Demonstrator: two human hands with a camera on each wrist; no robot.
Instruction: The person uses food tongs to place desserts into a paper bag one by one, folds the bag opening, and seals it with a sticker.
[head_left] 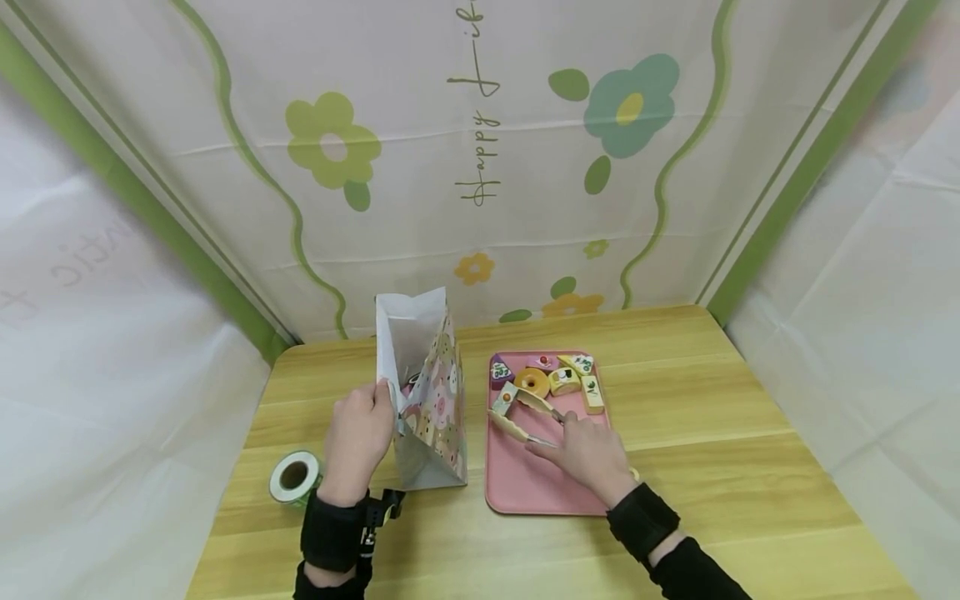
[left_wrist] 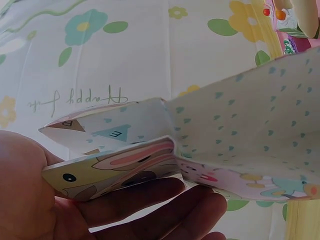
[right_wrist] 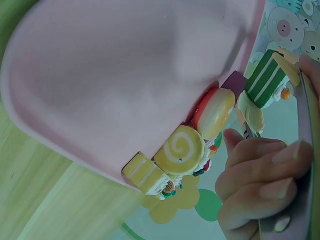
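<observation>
My left hand [head_left: 362, 437] pinches the near-left rim of a paper bag [head_left: 438, 400], which stands upright with its top spread and cartoon animals on its side. Something dark and pink shows inside, too hidden to name. My right hand [head_left: 592, 454] holds metal tongs [head_left: 510, 427] with cream tips over the pink tray [head_left: 525, 483]. The tips lie on either side of a green toy cake slice [right_wrist: 265, 80] with white cream and an orange bit. Whether the slice is off the tray I cannot tell.
At the tray's far end are a toy doughnut [head_left: 531, 382], a swirl cake roll [head_left: 564, 381], a yellow cake slice [head_left: 592, 394], a purple piece [head_left: 501, 372] and others. Left of the bag stands a tape-like roll [head_left: 295, 477]. A printed curtain [head_left: 420, 225] hangs behind the wooden table [head_left: 720, 433].
</observation>
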